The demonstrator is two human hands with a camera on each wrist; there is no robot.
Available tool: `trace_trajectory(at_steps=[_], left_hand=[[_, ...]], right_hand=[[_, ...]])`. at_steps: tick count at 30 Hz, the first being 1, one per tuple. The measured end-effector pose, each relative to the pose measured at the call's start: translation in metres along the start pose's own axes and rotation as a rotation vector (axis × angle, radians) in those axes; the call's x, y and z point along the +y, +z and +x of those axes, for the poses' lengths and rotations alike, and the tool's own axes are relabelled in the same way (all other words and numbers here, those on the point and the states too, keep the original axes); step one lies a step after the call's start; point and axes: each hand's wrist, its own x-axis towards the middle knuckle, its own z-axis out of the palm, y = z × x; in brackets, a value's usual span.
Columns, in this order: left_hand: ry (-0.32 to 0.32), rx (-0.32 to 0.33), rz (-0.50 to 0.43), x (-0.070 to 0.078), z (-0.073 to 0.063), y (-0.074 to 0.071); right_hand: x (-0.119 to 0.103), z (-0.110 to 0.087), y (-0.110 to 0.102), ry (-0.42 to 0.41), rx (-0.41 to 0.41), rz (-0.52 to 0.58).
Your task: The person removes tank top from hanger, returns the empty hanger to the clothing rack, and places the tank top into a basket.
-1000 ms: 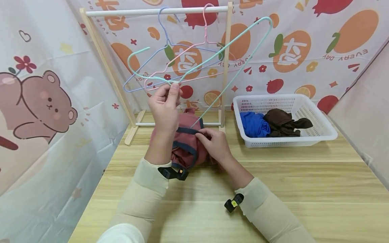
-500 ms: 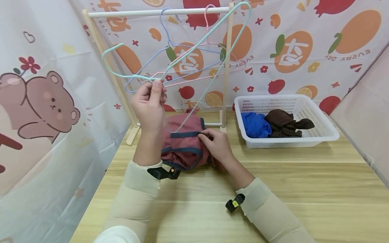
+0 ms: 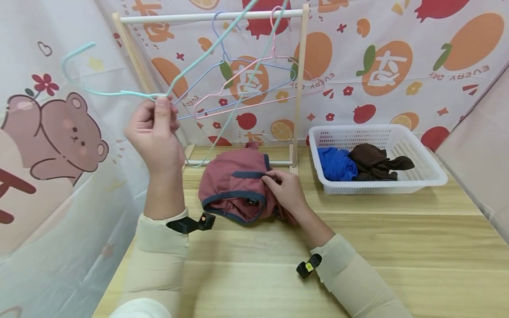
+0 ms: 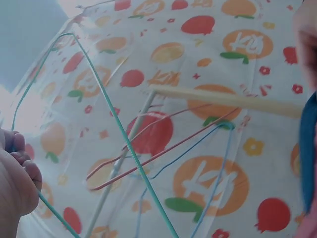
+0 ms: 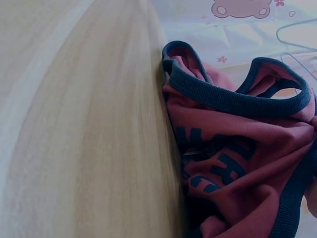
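Note:
My left hand (image 3: 157, 132) pinches a mint-green wire hanger (image 3: 210, 48) near the base of its hook, raised at the left with the hook pointing left. The hanger's far end runs out of the top of the head view. With thumb and fingertips my right hand (image 3: 287, 190) pinches the dark blue trim of a dusky-red garment (image 3: 238, 163), which lies bunched on the table. In the right wrist view the garment (image 5: 233, 124) shows dark blue edging and printed dark letters, with an opening standing up. The hanger (image 4: 116, 119) is apart from the garment.
Behind the garment stands a wooden rack with a white top bar (image 3: 167, 18). A blue hanger (image 3: 199, 78) and a pink hanger (image 3: 234, 79) hang on it. At the right, a white basket (image 3: 421, 181) holds blue cloth (image 3: 337, 164) and brown cloth (image 3: 371, 161).
My left hand has moved left and slightly up, and the hanger has come out of the garment. My right hand stays at the garment's trim.

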Motion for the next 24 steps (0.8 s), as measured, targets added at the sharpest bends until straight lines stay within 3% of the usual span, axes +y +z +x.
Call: trace_trajectory(at_steps=[5,12,16,20,24], left_hand=[[0.066,0.048,-0.019,0.010,0.015,-0.011],[0.039,0.188,-0.052,0.029,0.028,-0.025],[0.065,0.266,-0.074,0.037,0.040,-0.029],[0.133,0.294,0.030,0.037,0.059,-0.036],[0.217,0.271,0.251,0.035,0.078,-0.048]], right_hand=[[0.006,0.001,0.000,0.013,-0.006,-0.008],[0.016,0.000,0.002,0.057,-0.057,-0.049],[0.021,-0.001,0.004,0.089,-0.093,-0.053],[0.024,-0.001,0.005,0.104,-0.103,-0.051],[0.023,0.000,0.003,0.125,-0.107,-0.052]])
